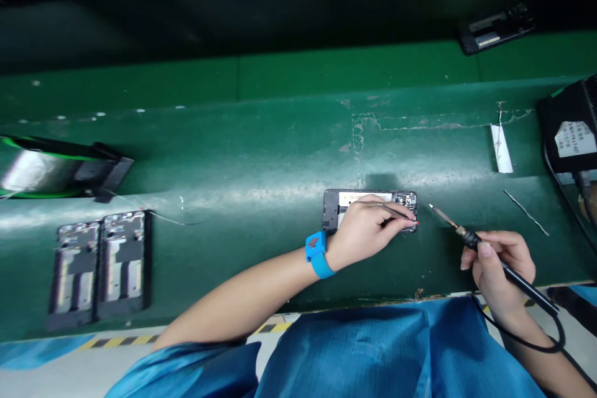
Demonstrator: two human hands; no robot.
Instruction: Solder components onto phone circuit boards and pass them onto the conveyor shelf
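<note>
An opened phone [331,210] lies flat on the green bench, its circuitry showing at the right end. Over its middle rests my left hand [364,230], closed on thin dark tweezers [395,211]. A tiny red piece [416,222] shows at the fingertips by the phone's right edge; whether the tweezers grip it I cannot tell. To the right, my right hand [501,264] is wrapped round a soldering iron [515,280]. The iron points up and left, its tip [431,206] just off the phone's right end and apart from it. A blue wrist strap [319,255] circles my left wrist.
Two more opened phones [124,261] lie at left, below a spool of solder wire [41,168]. Another phone [497,28] sits on the back ledge. A black box [571,124] with cables, a white strip [501,149] and a solder piece [527,212] are at right.
</note>
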